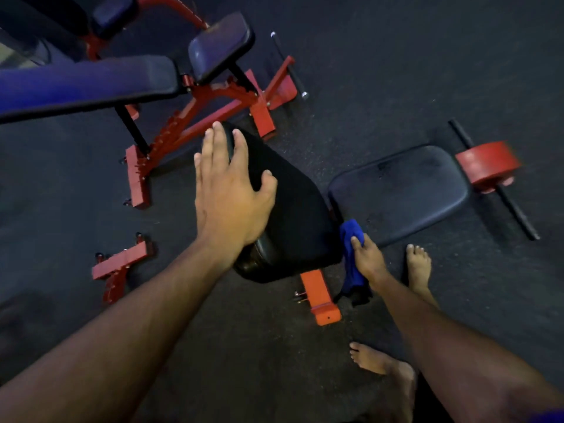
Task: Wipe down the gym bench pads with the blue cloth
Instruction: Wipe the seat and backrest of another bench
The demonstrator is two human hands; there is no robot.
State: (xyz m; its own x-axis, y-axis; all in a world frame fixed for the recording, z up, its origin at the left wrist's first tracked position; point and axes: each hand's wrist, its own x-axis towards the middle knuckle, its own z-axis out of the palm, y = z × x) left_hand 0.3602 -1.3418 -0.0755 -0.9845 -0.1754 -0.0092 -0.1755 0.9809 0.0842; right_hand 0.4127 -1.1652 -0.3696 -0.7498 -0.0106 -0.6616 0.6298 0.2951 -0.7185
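We brace the back pad with our spread left hand; our right hand grips the blue cloth, wiping its right edge; next, probably the seat pad.

bunched blue cloth beside black pad

Dim room, light low all over, and the dark floor swallows most detail. A warm glow catches the back of the left hand, brightest skin in view. The red weight plate smears with motion blur. Wide-angle bending curves the blue bench pad at the left edge. Forearms nearest the camera go soft and shadowed.
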